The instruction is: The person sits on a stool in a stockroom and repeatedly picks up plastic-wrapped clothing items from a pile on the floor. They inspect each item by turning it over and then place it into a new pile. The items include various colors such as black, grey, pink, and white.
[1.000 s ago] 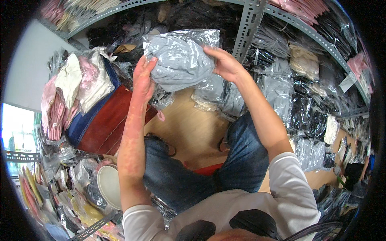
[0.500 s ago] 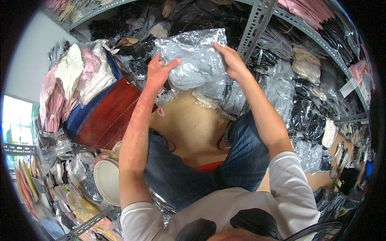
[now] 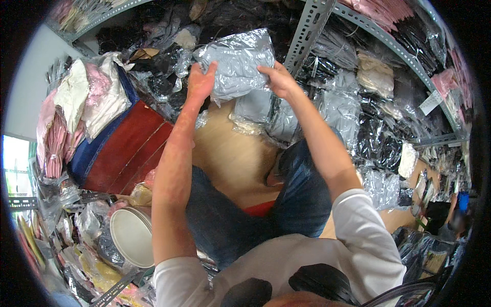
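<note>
Between my hands hangs a clear plastic bag of folded grey fabric (image 3: pixel 238 66), raised above the floor in front of my knees. My left hand (image 3: pixel 201 82) grips its left side, with the thumb lying on the front of the plastic. At the right side my right hand (image 3: pixel 277 79) pinches the bag's edge between thumb and fingers. The fingers behind the bag are partly hidden. Just under it, another grey bagged bundle (image 3: pixel 252 106) lies by a cream bagged one (image 3: pixel 244 124).
A grey perforated metal post (image 3: pixel 307 36) rises beyond my right hand, between shelves packed with bagged goods. On the left stands a dark red box-like piece (image 3: pixel 123 148) with white and pink garments (image 3: pixel 94 97) on top. A white round bucket lid (image 3: pixel 131 237) sits near my left elbow.
The bag has shifted slightly left in view with both hands still on it. My right hand now holds it lower on its right edge. The whole view has turned a little.
</note>
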The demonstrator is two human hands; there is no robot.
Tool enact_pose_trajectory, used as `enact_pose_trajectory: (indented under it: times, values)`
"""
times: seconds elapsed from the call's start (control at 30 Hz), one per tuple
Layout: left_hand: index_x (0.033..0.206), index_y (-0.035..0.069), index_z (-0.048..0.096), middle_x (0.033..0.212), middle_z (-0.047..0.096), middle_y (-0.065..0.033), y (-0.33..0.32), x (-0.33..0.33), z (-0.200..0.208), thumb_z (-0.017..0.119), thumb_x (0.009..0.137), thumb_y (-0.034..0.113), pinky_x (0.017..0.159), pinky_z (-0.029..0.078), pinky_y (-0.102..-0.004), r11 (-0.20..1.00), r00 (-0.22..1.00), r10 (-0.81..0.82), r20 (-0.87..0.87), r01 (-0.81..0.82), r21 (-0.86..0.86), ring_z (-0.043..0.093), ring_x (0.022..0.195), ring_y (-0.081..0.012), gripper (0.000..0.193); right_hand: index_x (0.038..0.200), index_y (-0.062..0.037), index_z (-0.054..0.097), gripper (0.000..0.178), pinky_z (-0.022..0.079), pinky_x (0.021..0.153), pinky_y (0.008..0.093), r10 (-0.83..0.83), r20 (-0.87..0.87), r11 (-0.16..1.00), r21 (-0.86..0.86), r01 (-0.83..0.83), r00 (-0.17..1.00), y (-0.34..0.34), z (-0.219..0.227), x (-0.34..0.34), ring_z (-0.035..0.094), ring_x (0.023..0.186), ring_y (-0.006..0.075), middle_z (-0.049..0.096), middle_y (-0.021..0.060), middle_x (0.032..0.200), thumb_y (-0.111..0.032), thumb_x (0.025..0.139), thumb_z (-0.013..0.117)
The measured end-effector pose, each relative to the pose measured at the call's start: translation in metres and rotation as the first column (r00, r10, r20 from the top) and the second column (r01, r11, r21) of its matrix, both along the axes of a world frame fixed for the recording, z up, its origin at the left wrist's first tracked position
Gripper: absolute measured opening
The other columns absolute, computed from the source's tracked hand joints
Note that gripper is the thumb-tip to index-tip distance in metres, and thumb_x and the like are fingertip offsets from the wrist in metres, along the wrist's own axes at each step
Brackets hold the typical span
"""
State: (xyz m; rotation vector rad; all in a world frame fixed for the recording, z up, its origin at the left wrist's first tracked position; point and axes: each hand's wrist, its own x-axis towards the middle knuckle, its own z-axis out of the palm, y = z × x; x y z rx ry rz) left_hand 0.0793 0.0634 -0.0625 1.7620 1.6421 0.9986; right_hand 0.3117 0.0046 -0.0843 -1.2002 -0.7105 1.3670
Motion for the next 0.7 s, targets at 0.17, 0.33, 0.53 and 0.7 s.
enact_pose_trajectory:
  times: [0.17,0.33,0.53,0.7]
  values:
    - [0.131,-0.006,0.052,0.131,0.056,-0.0294,0.023,-0.012,-0.032,0.064,0.086,0.050,0.104,0.042,-0.0415,0.901,0.853,-0.418,-0.314,0.344,-0.264,0.054,0.124,-0.0403,0.072,0.124,-0.0065,0.056,0.036,0.055,0.072,0.0420,-0.216,0.060,0.973,-0.073,0.220,0.975,-0.002,-0.082,0.003,0.064,0.094,0.0252,0.066,0.0103,0.109,-0.005,0.089,0.063]
    - [0.116,-0.004,0.065,0.123,0.064,-0.0232,0.040,-0.045,-0.063,0.063,0.088,0.049,0.098,0.047,-0.0403,0.745,0.651,-0.661,-0.373,0.509,-0.431,0.061,0.114,-0.0346,0.060,0.124,-0.0100,0.051,0.038,0.051,0.058,0.0367,-0.380,-0.076,0.919,-0.144,0.367,0.922,-0.010,-0.175,-0.011,0.064,0.081,0.0231,0.064,0.0085,0.105,-0.004,0.088,0.061]
    - [0.124,-0.002,0.061,0.117,0.067,-0.0212,0.033,-0.104,-0.060,0.066,0.086,0.046,0.095,0.048,-0.0379,0.806,0.827,-0.516,-0.222,0.382,-0.451,0.064,0.108,-0.0316,0.061,0.121,-0.0087,0.050,0.035,0.051,0.062,0.0408,-0.470,-0.218,0.878,-0.212,0.429,0.855,-0.014,-0.206,-0.036,0.063,0.087,0.0247,0.062,0.0114,0.107,-0.006,0.088,0.062]
    - [0.127,-0.003,0.059,0.120,0.065,-0.0224,0.013,-0.113,-0.074,0.066,0.085,0.049,0.097,0.048,-0.0372,0.755,0.711,-0.617,-0.338,0.414,-0.508,0.063,0.112,-0.0330,0.067,0.133,0.0051,0.042,0.065,0.051,0.084,0.0424,-0.657,0.459,0.604,-0.156,0.782,0.599,-0.015,-0.288,-0.001,0.062,0.107,0.0335,0.058,0.0239,0.125,-0.013,0.079,0.073]
